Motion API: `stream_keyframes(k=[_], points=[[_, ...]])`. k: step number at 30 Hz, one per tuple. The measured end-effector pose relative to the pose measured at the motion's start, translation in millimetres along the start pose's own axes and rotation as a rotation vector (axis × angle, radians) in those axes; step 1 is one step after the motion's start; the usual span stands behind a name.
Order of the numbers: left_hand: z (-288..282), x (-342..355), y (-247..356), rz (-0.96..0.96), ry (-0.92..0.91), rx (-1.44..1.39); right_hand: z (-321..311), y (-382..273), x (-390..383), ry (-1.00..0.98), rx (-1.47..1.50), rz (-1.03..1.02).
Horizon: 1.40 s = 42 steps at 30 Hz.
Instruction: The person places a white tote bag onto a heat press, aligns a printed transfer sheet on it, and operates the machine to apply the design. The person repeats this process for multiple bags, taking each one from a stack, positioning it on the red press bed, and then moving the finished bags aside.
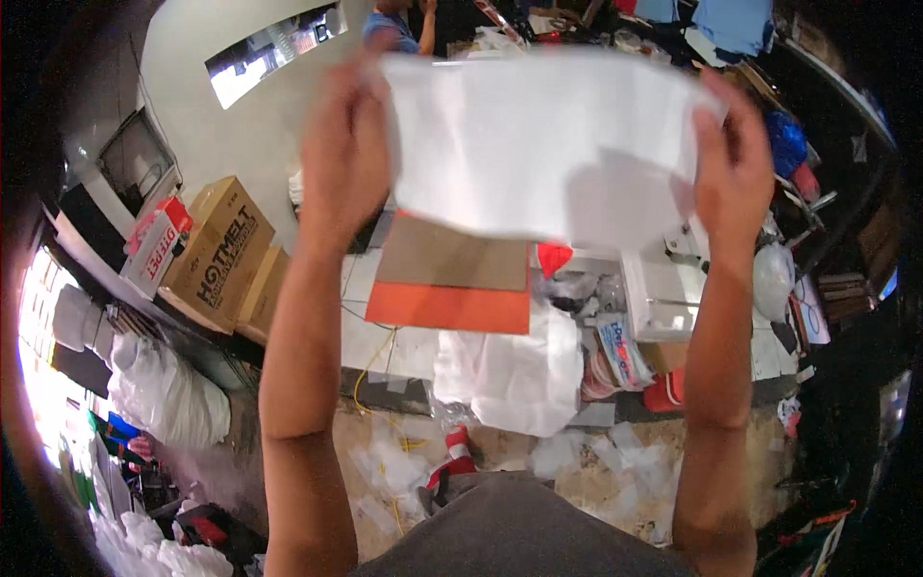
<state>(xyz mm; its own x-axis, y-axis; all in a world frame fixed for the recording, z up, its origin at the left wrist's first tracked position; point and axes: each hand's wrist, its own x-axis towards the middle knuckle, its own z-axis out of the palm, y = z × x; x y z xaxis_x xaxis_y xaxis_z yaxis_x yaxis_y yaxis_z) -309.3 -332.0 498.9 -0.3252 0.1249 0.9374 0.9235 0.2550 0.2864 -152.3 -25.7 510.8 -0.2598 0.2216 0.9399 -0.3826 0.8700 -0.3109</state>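
Observation:
Stretched between both hands, a white sheet (519, 135) is held up in front of me, with a shadow falling on its lower right part. My left hand (348, 159) is closed on the sheet's left edge, and my right hand (735, 168) grips the right edge with the thumb towards me. Both hands are slightly blurred. I cannot tell whether the sheet is paper or cloth. Below it, a flat orange and brown board (452, 308) lies on the white table. White crumpled material (514, 375) hangs over the table's near edge.
Cardboard boxes (219, 255) stand at the left. Right of the board are a white frame-like device (663, 288), a printed plastic pack (623, 351) and a red container (663, 392). Scraps (625, 471) and a yellow cord (370, 375) lie below. Another person (396, 24) is at the back.

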Motion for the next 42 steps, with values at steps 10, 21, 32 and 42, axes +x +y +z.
stream_keyframes(k=[10,21,32,42], points=[[14.8,-198.6,-303.2,-0.233,-0.751,0.687,278.2,100.0,-192.1,-0.791,-0.338,0.521],[31.0,-357.0,-275.7,-0.728,-0.736,0.422,258.3,146.0,-397.3,-0.534,-0.216,0.509],[33.5,-372.8,-289.7,-0.839,-0.503,0.210,268.4,135.2,-384.6,-0.465,-0.329,0.747],[31.3,-380.3,-291.7,-0.925,-0.518,0.236,304.3,117.7,-349.0,-0.618,-0.366,0.435]])
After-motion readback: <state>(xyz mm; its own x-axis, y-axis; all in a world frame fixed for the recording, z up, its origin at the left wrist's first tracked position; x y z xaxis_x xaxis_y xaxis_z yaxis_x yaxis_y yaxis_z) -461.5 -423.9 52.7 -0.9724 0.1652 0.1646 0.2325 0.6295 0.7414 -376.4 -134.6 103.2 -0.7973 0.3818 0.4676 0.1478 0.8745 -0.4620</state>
